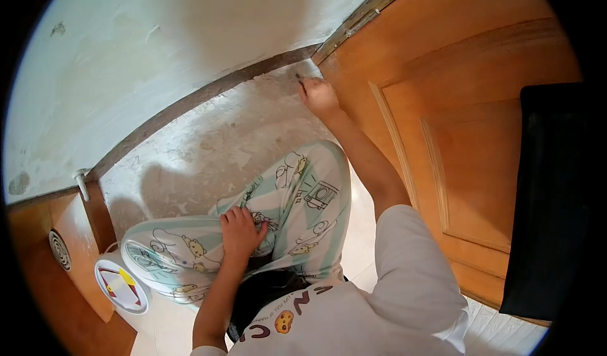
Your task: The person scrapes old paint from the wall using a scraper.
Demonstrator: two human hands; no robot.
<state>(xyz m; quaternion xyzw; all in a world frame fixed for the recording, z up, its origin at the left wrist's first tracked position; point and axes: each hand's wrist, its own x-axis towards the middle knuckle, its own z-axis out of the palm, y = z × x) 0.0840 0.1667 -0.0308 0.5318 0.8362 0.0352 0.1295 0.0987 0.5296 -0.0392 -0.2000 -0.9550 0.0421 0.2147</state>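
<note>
Stretched out toward the far corner, my right hand is closed around a small dark tool, whose tip points at the worn, whitish wall surface beside the wooden door. Most of the tool is hidden by my fingers. My left hand rests on my patterned trousers between my knees, its fingers apart and nothing in them.
A brown strip borders the whitish surface below a stained pale wall. The wooden door stands at the right, near a black object. A white bucket and a white pipe are at the left.
</note>
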